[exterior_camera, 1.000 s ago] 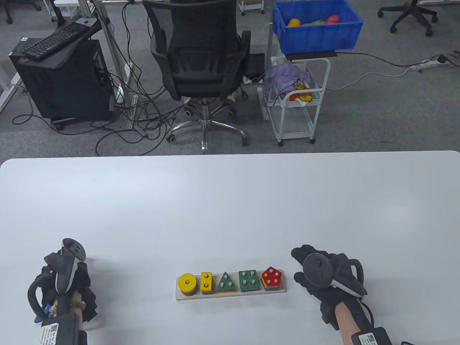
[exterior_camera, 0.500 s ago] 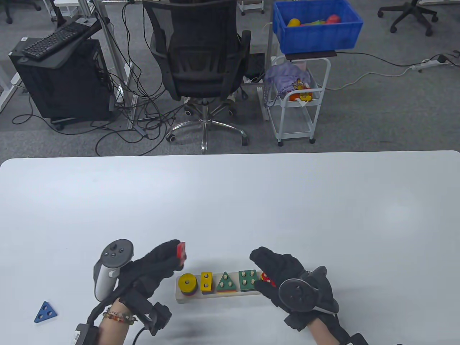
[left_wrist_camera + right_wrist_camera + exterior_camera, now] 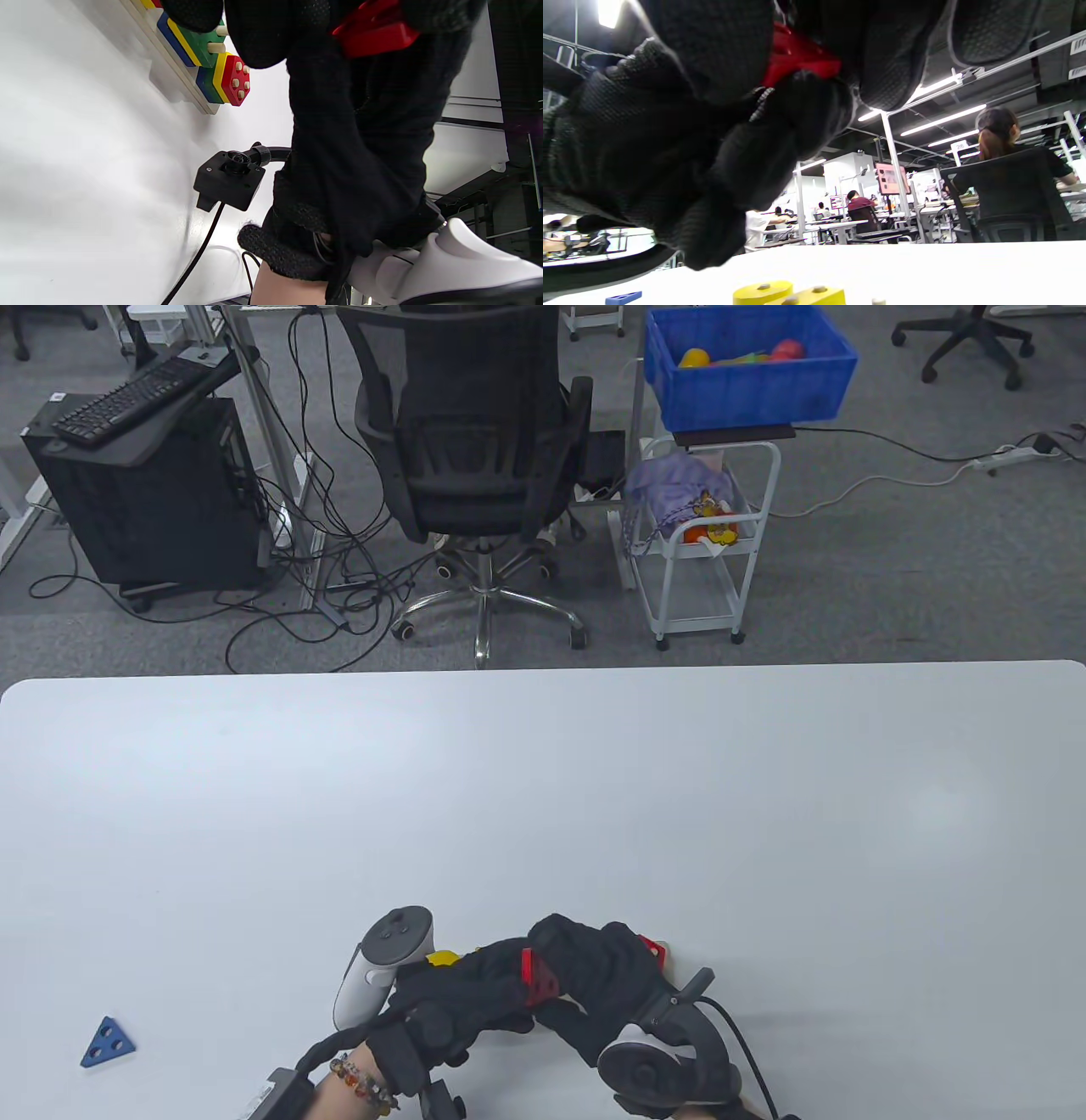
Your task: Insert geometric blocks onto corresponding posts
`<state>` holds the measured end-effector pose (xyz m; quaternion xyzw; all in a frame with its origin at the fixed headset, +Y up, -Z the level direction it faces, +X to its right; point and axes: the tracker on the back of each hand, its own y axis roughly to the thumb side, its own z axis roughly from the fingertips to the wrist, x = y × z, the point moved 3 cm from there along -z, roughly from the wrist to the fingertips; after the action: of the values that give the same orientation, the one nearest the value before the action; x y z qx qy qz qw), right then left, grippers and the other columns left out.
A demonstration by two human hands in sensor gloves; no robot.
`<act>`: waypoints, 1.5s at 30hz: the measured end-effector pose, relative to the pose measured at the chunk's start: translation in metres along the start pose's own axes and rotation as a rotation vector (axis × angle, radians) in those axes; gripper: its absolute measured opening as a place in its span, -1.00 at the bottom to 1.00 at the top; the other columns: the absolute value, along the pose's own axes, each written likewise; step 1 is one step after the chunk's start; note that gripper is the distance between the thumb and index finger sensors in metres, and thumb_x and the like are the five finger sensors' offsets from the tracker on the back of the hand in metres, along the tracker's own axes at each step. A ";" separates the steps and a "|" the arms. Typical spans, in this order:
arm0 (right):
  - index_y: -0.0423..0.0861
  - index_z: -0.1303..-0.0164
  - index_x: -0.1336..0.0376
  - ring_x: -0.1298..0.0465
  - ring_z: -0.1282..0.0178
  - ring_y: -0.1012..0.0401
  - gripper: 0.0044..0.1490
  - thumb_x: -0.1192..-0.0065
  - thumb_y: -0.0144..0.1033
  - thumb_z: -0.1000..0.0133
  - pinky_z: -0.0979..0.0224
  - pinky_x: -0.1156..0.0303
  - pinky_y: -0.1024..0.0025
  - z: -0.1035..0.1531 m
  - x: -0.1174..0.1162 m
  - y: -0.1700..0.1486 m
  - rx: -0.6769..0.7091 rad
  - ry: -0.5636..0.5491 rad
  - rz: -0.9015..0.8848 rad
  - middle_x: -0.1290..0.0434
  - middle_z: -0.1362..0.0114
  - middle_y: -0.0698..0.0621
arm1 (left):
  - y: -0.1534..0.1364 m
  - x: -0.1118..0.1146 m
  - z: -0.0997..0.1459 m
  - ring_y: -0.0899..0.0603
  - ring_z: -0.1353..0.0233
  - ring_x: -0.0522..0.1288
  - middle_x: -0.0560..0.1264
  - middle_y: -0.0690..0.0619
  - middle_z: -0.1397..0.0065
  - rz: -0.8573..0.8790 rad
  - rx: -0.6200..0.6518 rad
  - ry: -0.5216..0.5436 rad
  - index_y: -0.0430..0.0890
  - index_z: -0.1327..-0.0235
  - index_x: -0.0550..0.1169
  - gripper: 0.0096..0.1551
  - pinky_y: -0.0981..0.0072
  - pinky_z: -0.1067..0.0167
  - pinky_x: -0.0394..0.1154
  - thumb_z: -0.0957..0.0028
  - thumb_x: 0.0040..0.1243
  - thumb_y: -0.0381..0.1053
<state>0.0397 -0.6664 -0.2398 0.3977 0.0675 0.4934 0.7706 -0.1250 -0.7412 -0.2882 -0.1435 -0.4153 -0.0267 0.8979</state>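
Both hands meet low over the peg board, which they hide almost wholly in the table view. A red block (image 3: 536, 976) sits between their fingers. My left hand (image 3: 516, 986) grips it, and the fingers of my right hand (image 3: 562, 960) are closed on it too. The block also shows in the left wrist view (image 3: 373, 29) and in the right wrist view (image 3: 797, 55). On the wooden board (image 3: 195, 95) I see stacked blocks: a red pentagon (image 3: 654, 950), a green square (image 3: 199, 42), a yellow disc (image 3: 761, 291) and a yellow rectangle (image 3: 810, 295).
A blue triangle block (image 3: 108, 1042) lies loose on the white table (image 3: 543, 780) at the near left. The cable and black camera box (image 3: 231, 178) of the right wrist hang close to the board's right end. An office chair and carts stand beyond the table's far edge.
Both hands have moved inward over the board. My left hand carried the red block to the right, and my right hand came left and closed on it. The blue triangle stays on the table.
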 end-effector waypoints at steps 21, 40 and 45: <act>-0.02 -0.41 -0.19 -0.46 -0.41 -0.12 -0.13 -0.46 -0.15 0.14 -0.37 -0.25 -0.41 0.001 -0.059 -0.057 -0.123 0.467 0.276 -0.39 -0.48 -0.11 | 0.029 -0.108 0.100 -0.04 -0.73 0.21 0.21 0.27 -0.70 -1.461 -0.474 0.924 0.34 -0.46 0.26 -0.22 -0.19 -0.62 0.08 0.13 0.08 0.33; -0.08 -0.47 -0.13 -0.40 -0.45 -0.18 -0.12 -0.33 -0.03 0.04 -0.37 -0.25 -0.40 0.015 -0.008 -0.113 -0.367 0.372 0.202 -0.30 -0.53 -0.20 | 0.015 -0.175 0.176 -0.03 -0.68 0.31 0.27 0.27 -0.68 -1.134 -0.675 1.084 0.33 -0.44 0.30 -0.23 -0.16 -0.58 0.17 0.14 0.15 0.30; -0.09 -0.47 -0.14 -0.40 -0.44 -0.20 -0.13 -0.32 -0.04 0.03 -0.36 -0.24 -0.42 0.034 0.020 -0.155 -0.541 0.316 0.171 -0.30 -0.53 -0.22 | -0.010 -0.206 0.222 -0.02 -0.50 0.51 0.42 0.21 -0.59 -0.934 -0.769 1.128 0.28 -0.39 0.39 -0.29 -0.05 -0.50 0.33 0.13 0.21 0.25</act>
<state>0.1761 -0.6993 -0.3160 0.1011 0.0190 0.6122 0.7840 -0.4256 -0.7031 -0.3051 -0.2185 0.1188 -0.6052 0.7563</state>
